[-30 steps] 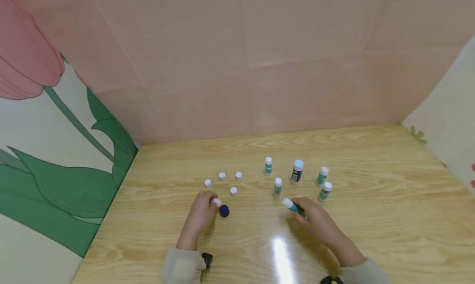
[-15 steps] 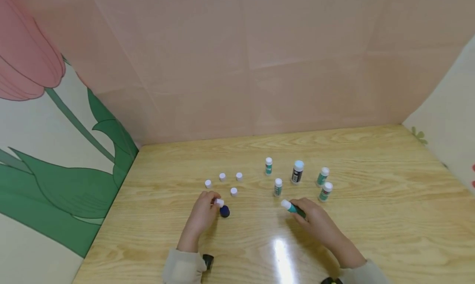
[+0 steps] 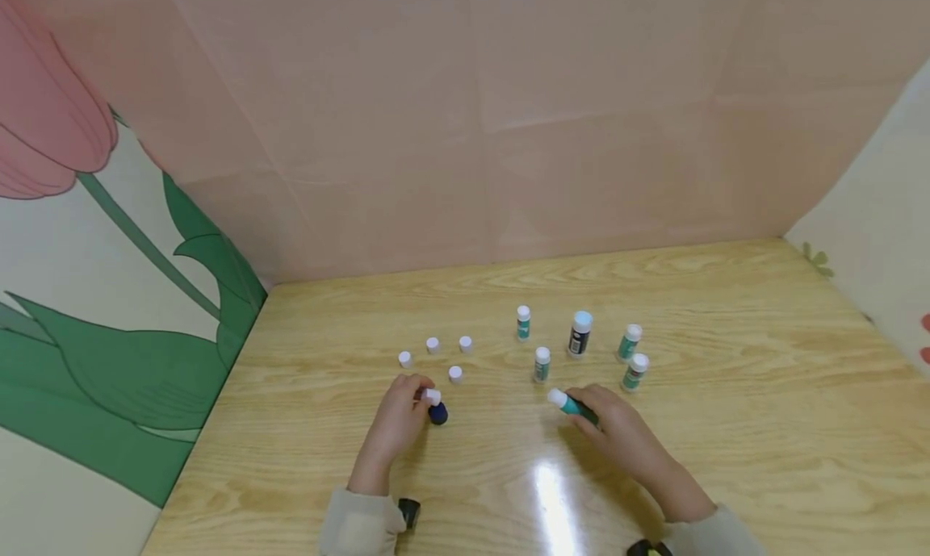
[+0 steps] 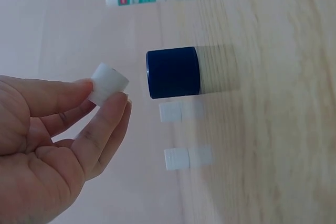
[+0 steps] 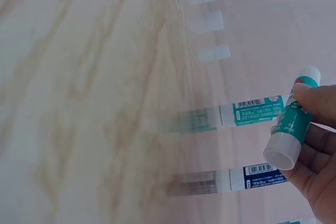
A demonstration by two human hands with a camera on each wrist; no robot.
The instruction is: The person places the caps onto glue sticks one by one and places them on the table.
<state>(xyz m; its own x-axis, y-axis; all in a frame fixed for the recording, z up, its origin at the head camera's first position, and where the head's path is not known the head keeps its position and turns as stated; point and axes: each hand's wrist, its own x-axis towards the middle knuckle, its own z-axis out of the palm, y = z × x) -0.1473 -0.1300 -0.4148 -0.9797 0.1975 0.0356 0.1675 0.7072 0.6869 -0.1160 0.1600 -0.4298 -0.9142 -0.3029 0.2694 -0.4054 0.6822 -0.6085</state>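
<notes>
In the head view my left hand (image 3: 395,419) is raised at the left, pinching a small white cap (image 4: 108,83) between thumb and fingers. A dark blue cap (image 4: 173,72) stands on the table just beyond it, apart from the white one. My right hand (image 3: 617,431) holds a green glue stick (image 5: 295,119) tilted above the table, one white end pointing left. Several white caps (image 3: 455,374) stand behind the left hand. Beyond the right hand are upright green glue sticks (image 3: 542,365) and a larger dark blue glue stick (image 3: 580,335).
The wood-grain table (image 3: 291,475) runs back to a pink sheet (image 3: 479,136). A panel with a painted tulip (image 3: 131,362) borders the left side, and a pale panel (image 3: 879,217) borders the right. Light glares off the front of the table.
The left hand's white cap has shifted slightly right, over the dark blue cap's edge in the head view. The right hand's glue stick has edged slightly left.
</notes>
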